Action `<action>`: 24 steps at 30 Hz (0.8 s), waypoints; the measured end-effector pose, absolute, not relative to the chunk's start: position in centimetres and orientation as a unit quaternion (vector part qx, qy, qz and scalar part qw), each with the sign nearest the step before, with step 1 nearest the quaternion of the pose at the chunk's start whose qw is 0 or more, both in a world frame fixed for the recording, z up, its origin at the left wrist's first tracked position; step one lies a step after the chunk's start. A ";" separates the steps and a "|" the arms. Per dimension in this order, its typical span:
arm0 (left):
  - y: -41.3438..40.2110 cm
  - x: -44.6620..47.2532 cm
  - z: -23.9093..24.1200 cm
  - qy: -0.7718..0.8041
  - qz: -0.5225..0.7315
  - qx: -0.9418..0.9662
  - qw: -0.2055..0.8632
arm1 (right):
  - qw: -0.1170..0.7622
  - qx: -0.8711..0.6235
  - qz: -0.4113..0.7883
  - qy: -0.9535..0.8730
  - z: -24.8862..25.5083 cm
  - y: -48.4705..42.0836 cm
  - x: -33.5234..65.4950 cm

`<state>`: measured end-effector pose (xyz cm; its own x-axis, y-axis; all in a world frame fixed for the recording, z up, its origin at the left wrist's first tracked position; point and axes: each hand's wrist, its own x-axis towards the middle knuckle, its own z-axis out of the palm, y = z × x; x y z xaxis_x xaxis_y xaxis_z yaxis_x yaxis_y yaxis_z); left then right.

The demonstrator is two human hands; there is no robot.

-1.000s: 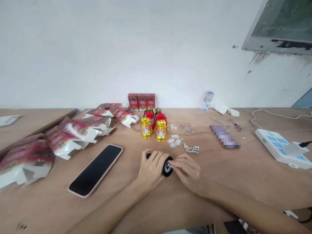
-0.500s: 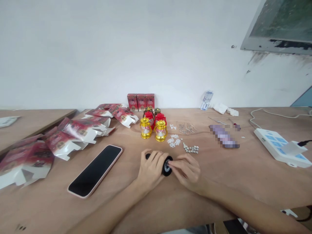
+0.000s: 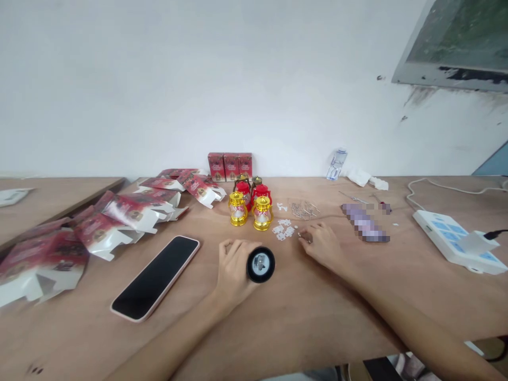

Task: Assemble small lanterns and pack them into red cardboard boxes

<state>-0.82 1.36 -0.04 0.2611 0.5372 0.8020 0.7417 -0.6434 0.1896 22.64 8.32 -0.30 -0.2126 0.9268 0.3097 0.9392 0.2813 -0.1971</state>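
Note:
My left hand [image 3: 234, 267] is closed around a black round-based object [image 3: 271, 264], its circular underside turned toward me. A pale disc with metal-looking parts [image 3: 261, 263] shows inside the black rim; the rest of the object is hidden by the hand. My right hand [image 3: 322, 244] lies low on the table with its fingers bent together, over the spot of the small silver button cells, which it mostly covers. What its fingertips pinch, if anything, is too small to see. Just left of those fingertips are small white cut pieces [image 3: 283, 230].
Several small gold and red lanterns [image 3: 262, 214] stand ahead, before three red boxes [image 3: 230, 166]. Thin metal wires [image 3: 305, 209] lie behind my right hand. Flattened red cartons [image 3: 115, 219] and a phone [image 3: 155, 279] are at left; a power strip [image 3: 456, 241] is at right.
My right hand has left the underside of the black object and moved right and away from me to the button cells. My left hand has tilted the object's base more toward me.

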 end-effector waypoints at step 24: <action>1.3 -0.7 0.0 -0.373 -0.452 -0.803 0.110 | 0.188 -0.538 -0.092 -0.817 -2.0 9.3 23.6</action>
<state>-0.71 1.27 0.00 0.3142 0.4992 0.8075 0.6981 -0.6979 0.1598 23.56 9.32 -1.98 -0.3512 0.8436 0.4061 0.9127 0.4052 -0.0524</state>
